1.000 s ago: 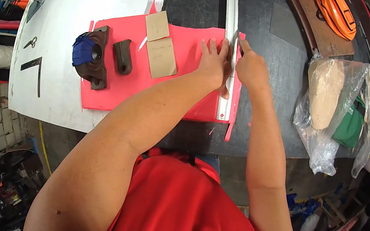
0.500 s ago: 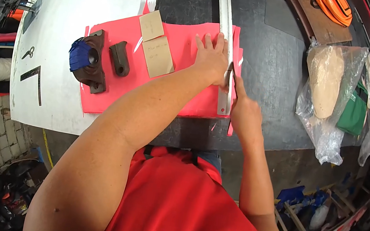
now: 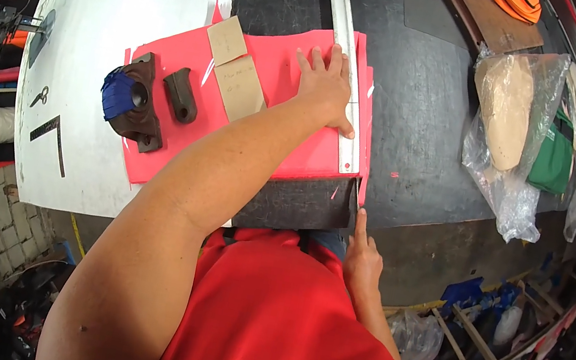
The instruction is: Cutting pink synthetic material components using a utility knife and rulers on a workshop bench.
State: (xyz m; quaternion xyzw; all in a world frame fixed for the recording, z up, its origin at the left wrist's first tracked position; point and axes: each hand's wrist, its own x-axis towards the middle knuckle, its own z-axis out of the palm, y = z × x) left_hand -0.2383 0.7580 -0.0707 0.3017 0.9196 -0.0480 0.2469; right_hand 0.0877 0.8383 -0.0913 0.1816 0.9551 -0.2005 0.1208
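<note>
My left hand (image 3: 325, 94) lies with fingers spread over a long metal straightedge (image 3: 343, 8) and the pink sheet (image 3: 280, 51) beneath it. Near the sheet's front right corner, my right hand (image 3: 364, 259) grips a knife (image 3: 359, 193), its forefinger stretched along it. The blade sits just past the straightedge's near end; most of the handle is hidden. A narrow pink edge shows to the right of the straightedge. Two pieces of brown cardboard (image 3: 240, 85) rest on the sheet. Left of them are a small dark block (image 3: 181, 95) and a larger brown piece wrapped in blue tape (image 3: 150, 108).
Scissors (image 3: 41, 95) and a dark L-shaped square (image 3: 58, 139) lie on the white tabletop (image 3: 110, 10) at left. On the black surface (image 3: 431, 113) at right are a clear plastic bag (image 3: 510, 208) holding a beige form, a green pouch (image 3: 554, 157) and an orange item (image 3: 514, 2).
My right hand has drawn the knife toward me along the straightedge, from beside my left hand to beyond its near end. My left hand stays pressed on the straightedge.
</note>
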